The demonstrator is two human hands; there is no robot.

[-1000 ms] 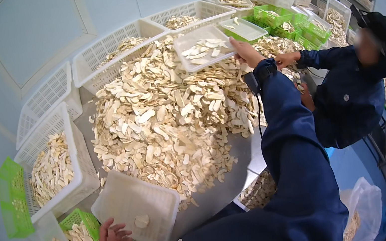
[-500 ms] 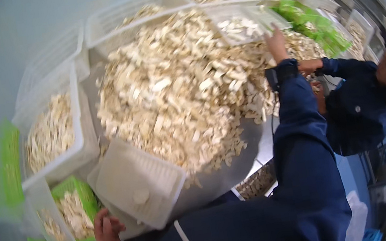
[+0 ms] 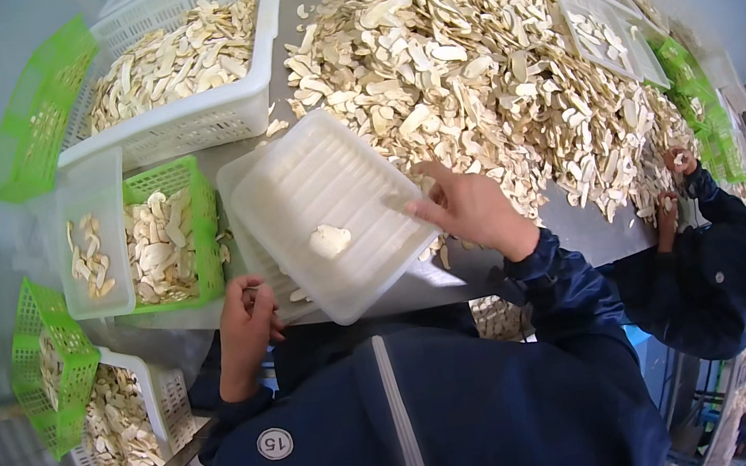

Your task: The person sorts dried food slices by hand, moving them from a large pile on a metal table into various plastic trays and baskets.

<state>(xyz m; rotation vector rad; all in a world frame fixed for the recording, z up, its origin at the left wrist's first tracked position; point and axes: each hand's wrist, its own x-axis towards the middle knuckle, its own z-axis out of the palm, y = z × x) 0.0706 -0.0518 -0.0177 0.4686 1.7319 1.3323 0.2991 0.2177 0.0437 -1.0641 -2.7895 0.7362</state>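
At the right rim of a ribbed translucent tray (image 3: 316, 183) is the right hand (image 3: 477, 212), its thumb reaching over the edge; whether the fingers have closed on the rim, I cannot tell. The left hand (image 3: 249, 326) is off to the tray's other side, apart from it, fingers loosely curled and nothing to be seen in them. Between the two, the tray sits askew over a second tray (image 3: 270, 271) near the front edge of the metal table (image 3: 587, 228), with one pale slice (image 3: 330, 240) lying on its bottom. It looks like thin plastic: light, fairly stiff, a little smooth, so the raised rim should be the surest hold, best on two opposite sides, kept level because the loose slice could slide. The slice itself looks dry, light and rather brittle, better pinched flat than squeezed. Just left stands a green basket (image 3: 207, 230) of slices, with another translucent tray (image 3: 88, 190) beside it. Beyond are a large white basket (image 3: 226, 105), well filled, and a broad heap of slices (image 3: 463, 62). Farther right, at the heap's end, is a co-worker's hand (image 3: 668, 215).
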